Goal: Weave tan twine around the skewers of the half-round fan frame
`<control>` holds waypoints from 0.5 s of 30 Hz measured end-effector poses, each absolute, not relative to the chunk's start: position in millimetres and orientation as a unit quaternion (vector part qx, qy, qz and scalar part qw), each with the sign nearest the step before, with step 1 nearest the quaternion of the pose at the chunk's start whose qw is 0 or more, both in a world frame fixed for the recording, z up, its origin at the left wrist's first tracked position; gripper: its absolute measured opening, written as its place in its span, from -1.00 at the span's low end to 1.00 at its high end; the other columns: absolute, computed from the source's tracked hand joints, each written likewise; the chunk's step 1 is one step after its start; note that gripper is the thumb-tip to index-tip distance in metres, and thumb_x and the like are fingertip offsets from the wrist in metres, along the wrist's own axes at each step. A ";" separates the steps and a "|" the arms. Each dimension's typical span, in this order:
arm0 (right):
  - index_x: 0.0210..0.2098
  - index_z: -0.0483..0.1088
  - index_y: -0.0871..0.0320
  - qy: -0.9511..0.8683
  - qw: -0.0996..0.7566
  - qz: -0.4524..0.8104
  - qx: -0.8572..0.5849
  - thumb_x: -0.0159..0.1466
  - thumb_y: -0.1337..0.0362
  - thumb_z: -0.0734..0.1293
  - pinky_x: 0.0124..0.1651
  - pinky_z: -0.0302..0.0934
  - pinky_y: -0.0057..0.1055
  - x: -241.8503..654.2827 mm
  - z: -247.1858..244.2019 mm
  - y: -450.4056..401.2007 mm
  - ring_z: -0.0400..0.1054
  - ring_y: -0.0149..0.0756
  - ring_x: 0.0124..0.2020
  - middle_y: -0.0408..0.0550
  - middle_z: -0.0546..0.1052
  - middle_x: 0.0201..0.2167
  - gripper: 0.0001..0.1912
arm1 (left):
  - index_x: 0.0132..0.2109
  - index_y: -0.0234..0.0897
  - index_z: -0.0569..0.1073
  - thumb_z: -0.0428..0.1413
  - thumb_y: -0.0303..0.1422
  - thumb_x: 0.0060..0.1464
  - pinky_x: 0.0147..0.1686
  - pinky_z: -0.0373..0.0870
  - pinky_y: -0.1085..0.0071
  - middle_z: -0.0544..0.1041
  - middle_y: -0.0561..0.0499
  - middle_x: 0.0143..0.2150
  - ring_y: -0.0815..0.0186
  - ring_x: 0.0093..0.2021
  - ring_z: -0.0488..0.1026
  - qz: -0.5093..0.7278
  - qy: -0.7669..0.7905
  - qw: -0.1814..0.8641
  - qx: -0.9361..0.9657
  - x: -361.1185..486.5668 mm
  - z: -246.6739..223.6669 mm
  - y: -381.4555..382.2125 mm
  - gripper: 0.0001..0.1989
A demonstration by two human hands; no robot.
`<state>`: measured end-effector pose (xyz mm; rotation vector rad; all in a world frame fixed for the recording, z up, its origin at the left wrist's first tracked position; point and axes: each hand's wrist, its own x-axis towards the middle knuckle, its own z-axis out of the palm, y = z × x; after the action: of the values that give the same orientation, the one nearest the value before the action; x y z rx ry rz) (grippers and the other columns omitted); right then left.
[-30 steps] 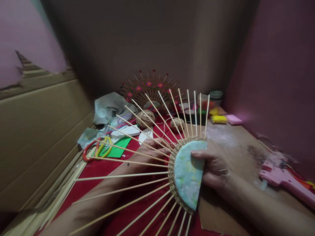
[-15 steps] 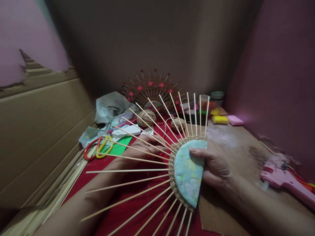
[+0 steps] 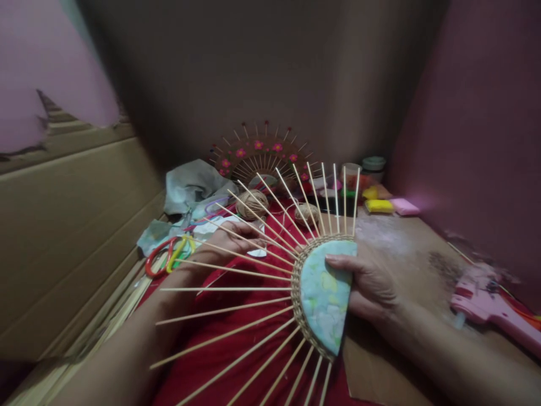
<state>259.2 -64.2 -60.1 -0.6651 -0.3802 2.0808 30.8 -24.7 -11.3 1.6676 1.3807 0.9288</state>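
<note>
My right hand [image 3: 369, 282] grips a half-round piece covered in pale blue-green patterned material [image 3: 325, 293], thumb on its face and fingers behind. A woven twine border [image 3: 297, 282] runs along its curved edge. From this border, thin wooden sticks [image 3: 228, 289] fan out up, left and down. Behind the sticks is my left hand [image 3: 234, 237], reaching over the papers with its fingers drawn together. A small white piece [image 3: 257, 253] shows just under its fingertips; whether they grip it is unclear.
Red- and yellow-handled scissors [image 3: 169, 256] lie left, near a strip bundle [image 3: 105, 327]. Twine balls [image 3: 252, 204] and a flowered stick fan [image 3: 258, 152] are at the back. Yellow [image 3: 379, 206] and pink packets [image 3: 406, 207] sit behind the brown board [image 3: 414, 248]; a pink glue gun [image 3: 486, 301] is at right.
My left hand has moved left and slightly up, away from the woven border. The green sheet is no longer visible. My right hand keeps its grip, and the fan has barely shifted.
</note>
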 end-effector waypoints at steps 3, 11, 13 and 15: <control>-0.44 0.45 0.28 -0.143 0.447 0.838 -0.277 -0.02 0.52 0.29 -0.03 0.21 -0.10 259.8 -59.8 -63.8 0.42 -0.26 -0.46 -0.02 0.54 -0.55 -0.85 | -0.38 -0.34 0.53 0.24 -0.33 -0.22 -0.38 0.37 0.40 0.53 -0.06 -0.42 0.25 -0.40 0.45 0.342 0.547 0.389 0.658 15.2 -16.5 -13.3 -0.81; -0.42 0.43 0.30 -0.121 0.453 0.822 -0.323 0.01 0.56 0.25 -0.08 0.26 -0.14 258.7 -57.2 -61.0 0.44 -0.23 -0.44 0.02 0.55 -0.52 -0.82 | -0.36 -0.38 0.52 0.30 -0.33 -0.29 -0.40 0.35 0.48 0.51 -0.01 -0.46 0.37 -0.46 0.42 0.500 0.500 0.456 0.541 -5.1 -36.5 8.1 -0.73; -0.43 0.43 0.30 -0.117 0.452 0.822 -0.326 0.01 0.57 0.25 -0.09 0.26 -0.14 258.4 -57.1 -61.0 0.44 -0.22 -0.44 0.02 0.55 -0.52 -0.83 | -0.35 -0.37 0.52 0.30 -0.31 -0.28 -0.35 0.37 0.45 0.52 -0.02 -0.45 0.35 -0.43 0.44 0.514 0.492 0.467 0.525 -6.6 -37.8 9.8 -0.72; -0.43 0.43 0.30 -0.110 0.448 0.824 -0.328 0.01 0.56 0.25 -0.09 0.26 -0.15 258.3 -56.8 -61.3 0.44 -0.22 -0.44 0.03 0.55 -0.53 -0.84 | -0.36 -0.38 0.52 0.30 -0.31 -0.27 -0.34 0.38 0.44 0.52 -0.03 -0.43 0.34 -0.42 0.45 0.515 0.489 0.474 0.520 -8.3 -36.5 9.9 -0.73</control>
<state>258.3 -61.3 -56.8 -0.8121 -0.2719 2.0394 -8.3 9.9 -36.5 1.2717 1.1967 1.2596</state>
